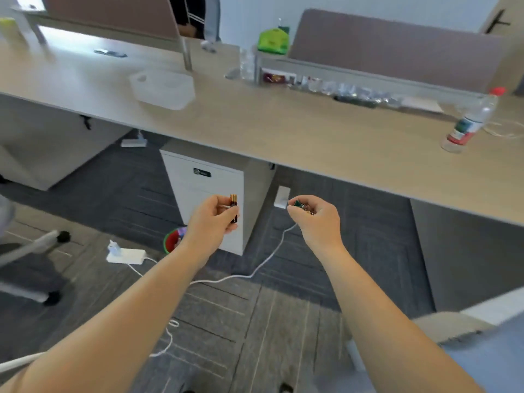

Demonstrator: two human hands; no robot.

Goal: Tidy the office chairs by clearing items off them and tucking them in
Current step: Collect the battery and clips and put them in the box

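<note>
My left hand point(213, 219) is closed around dark batteries point(233, 207) with gold ends, held upright below the desk edge. My right hand point(317, 215) pinches a small green binder clip point(298, 204) with metal loops. Both hands hover over the carpet in front of the wooden desk point(283, 129). A white chair base with black casters point(42, 245) shows at the left. At the lower right is a blue chair seat point(487, 355) with a beige edge.
A white drawer pedestal point(209, 191) stands under the desk. A white power strip point(126, 255) and its cable point(255, 272) lie on the floor. On the desk are a clear plastic box point(163, 87), a water bottle point(470, 121) and a green bag point(273, 41). A person stands behind the partition.
</note>
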